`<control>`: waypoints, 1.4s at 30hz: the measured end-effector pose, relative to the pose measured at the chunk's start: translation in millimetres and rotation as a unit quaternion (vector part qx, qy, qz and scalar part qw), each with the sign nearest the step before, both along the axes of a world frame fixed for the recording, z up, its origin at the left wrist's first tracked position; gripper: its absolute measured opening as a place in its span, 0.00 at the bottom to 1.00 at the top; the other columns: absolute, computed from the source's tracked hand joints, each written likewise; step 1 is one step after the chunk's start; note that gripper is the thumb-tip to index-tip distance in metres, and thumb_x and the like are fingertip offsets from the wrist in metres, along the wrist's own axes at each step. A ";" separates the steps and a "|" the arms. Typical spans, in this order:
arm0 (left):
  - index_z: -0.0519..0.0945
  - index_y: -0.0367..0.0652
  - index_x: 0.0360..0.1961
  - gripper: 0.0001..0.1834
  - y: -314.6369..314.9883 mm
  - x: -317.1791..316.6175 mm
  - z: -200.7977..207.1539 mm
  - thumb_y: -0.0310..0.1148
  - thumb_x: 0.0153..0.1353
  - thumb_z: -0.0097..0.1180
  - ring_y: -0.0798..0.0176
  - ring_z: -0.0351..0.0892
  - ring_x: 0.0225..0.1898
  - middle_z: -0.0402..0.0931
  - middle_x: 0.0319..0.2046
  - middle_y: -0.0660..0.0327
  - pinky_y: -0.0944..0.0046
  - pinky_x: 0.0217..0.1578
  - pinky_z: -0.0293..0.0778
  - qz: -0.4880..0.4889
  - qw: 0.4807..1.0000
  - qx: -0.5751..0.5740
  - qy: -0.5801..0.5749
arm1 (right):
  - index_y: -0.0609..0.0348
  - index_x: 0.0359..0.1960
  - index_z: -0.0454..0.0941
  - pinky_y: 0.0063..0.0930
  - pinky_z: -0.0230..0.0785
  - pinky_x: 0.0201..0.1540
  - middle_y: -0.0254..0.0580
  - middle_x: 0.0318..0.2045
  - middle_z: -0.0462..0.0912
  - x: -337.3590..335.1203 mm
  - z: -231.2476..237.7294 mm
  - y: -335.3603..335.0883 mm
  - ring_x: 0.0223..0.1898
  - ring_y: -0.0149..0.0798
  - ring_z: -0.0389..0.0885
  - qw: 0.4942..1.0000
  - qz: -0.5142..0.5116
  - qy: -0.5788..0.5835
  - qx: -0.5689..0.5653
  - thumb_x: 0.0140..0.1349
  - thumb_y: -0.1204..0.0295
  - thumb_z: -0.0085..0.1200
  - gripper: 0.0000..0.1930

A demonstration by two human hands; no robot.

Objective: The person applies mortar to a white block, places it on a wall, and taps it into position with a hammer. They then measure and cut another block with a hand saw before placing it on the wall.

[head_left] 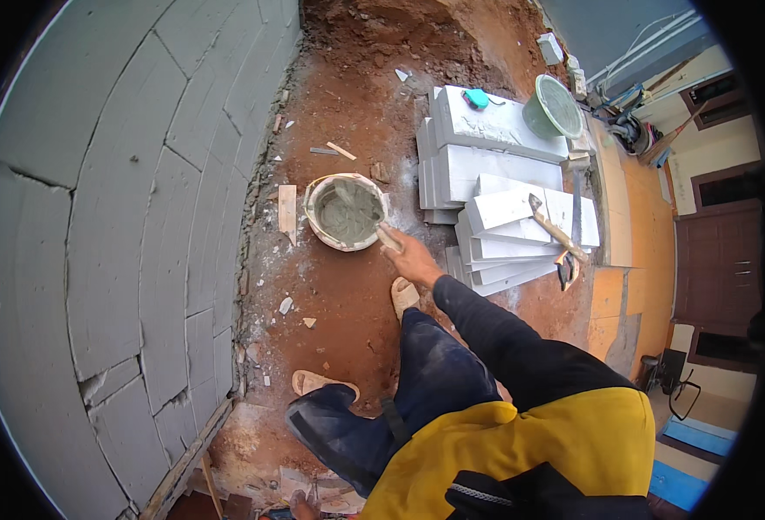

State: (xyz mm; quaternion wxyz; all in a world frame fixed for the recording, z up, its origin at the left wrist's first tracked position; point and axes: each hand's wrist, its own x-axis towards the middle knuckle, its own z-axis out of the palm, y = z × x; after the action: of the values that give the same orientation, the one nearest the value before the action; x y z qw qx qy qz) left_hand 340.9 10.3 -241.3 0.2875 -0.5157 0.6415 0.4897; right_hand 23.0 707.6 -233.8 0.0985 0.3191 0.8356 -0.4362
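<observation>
My right hand (414, 261) is closed around the pale handle of a trowel (389, 237) at the near right rim of a round bucket (315, 229). Wet grey mortar (341, 211) fills much of the bucket, and the trowel's blade is hard to make out against it. The bucket stands on the reddish soil just ahead of my feet. My left hand cannot be made out in this view.
A tall grey block wall (122, 251) runs along the left. To the right are stacked white blocks (495, 178), bearing a teal tape measure (475, 98), a pale green bucket (538, 117), a hammer (556, 230) and a handsaw (576, 208). A wood scrap (287, 211) lies beside the mortar bucket.
</observation>
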 end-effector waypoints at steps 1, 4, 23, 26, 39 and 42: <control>0.80 0.53 0.68 0.31 25.6 -12.5 -16.4 0.54 0.70 0.67 0.40 0.83 0.58 0.79 0.64 0.50 0.43 0.57 0.81 -0.021 0.999 -0.025 -0.032 | 0.45 0.77 0.71 0.46 0.67 0.73 0.59 0.68 0.79 -18.7 -71.1 12.1 0.69 0.63 0.77 0.999 -0.009 -0.031 -0.009 0.71 0.60 0.60 0.32; 0.80 0.50 0.67 0.31 85.2 -62.3 -42.2 0.55 0.70 0.65 0.39 0.83 0.58 0.80 0.63 0.47 0.43 0.58 0.80 -0.093 0.991 -0.060 -0.070 | 0.59 0.77 0.66 0.46 0.71 0.70 0.62 0.67 0.79 -64.6 -229.9 37.4 0.68 0.59 0.79 0.996 -0.030 -0.036 -0.071 0.73 0.59 0.59 0.35; 0.77 0.34 0.68 0.42 258.9 -191.8 44.5 0.61 0.69 0.57 0.35 0.75 0.68 0.79 0.63 0.36 0.42 0.68 0.70 -0.413 0.857 -0.301 0.063 | 0.62 0.46 0.85 0.60 0.78 0.50 0.62 0.43 0.89 323.0 -103.7 459.1 0.47 0.68 0.87 0.910 0.067 -0.276 0.303 0.66 0.53 0.55 0.23; 0.75 0.36 0.71 0.42 268.9 -193.9 74.5 0.60 0.68 0.59 0.38 0.69 0.74 0.75 0.68 0.37 0.45 0.74 0.63 -0.392 0.850 -0.336 0.099 | 0.57 0.54 0.83 0.60 0.77 0.51 0.57 0.47 0.89 322.2 -107.8 485.9 0.49 0.64 0.86 0.887 0.002 -0.347 0.303 0.65 0.49 0.60 0.26; 0.66 0.25 0.75 0.46 152.3 -145.9 159.8 0.44 0.64 0.68 0.37 0.63 0.77 0.66 0.73 0.33 0.49 0.77 0.56 0.244 0.828 -0.421 0.280 | 0.54 0.60 0.82 0.53 0.78 0.54 0.58 0.39 0.88 85.3 56.9 354.6 0.50 0.51 0.85 0.955 0.207 -0.198 0.081 0.67 0.63 0.61 0.21; 0.60 0.27 0.78 0.49 84.5 -173.0 210.1 0.46 0.66 0.67 0.39 0.57 0.79 0.60 0.77 0.35 0.49 0.78 0.54 0.311 0.754 -0.420 0.399 | 0.64 0.64 0.78 0.51 0.71 0.65 0.60 0.59 0.84 -0.3 160.9 152.9 0.63 0.56 0.81 0.973 0.149 -0.110 -0.139 0.65 0.45 0.62 0.37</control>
State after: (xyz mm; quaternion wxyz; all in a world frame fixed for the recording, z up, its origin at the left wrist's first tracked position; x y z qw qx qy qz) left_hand 167.8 94.7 -31.2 -0.4078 -0.5136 0.6435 0.3947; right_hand 22.6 860.5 -72.9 0.2969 0.2199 0.7888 -0.4911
